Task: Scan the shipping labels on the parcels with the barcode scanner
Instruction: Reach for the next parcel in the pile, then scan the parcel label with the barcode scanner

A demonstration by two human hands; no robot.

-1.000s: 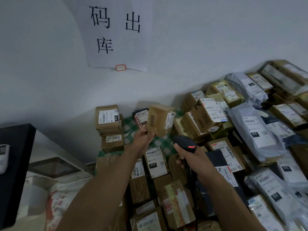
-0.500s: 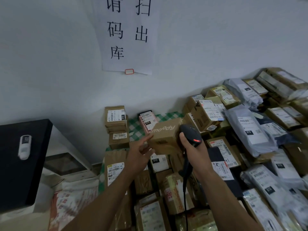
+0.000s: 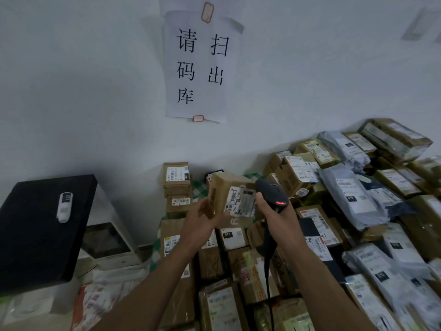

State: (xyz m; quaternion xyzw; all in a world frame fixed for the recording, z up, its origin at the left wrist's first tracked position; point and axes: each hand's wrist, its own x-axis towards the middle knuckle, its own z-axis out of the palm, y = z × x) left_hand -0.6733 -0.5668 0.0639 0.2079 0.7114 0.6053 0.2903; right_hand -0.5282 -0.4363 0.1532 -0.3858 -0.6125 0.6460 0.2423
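Print on the shipping label (image 3: 241, 201) is too blurred to read, and the fingers of the right hand (image 3: 276, 217) are mostly hidden behind the handle of the barcode scanner (image 3: 272, 193), whose cable (image 3: 268, 273) runs off the near edge. The left hand (image 3: 201, 222) holds a small cardboard parcel (image 3: 223, 187) up above the pile of parcels (image 3: 358, 201), thumb on its left face, fingers curled round its lower edge. The right hand grips the scanner just right of the label.
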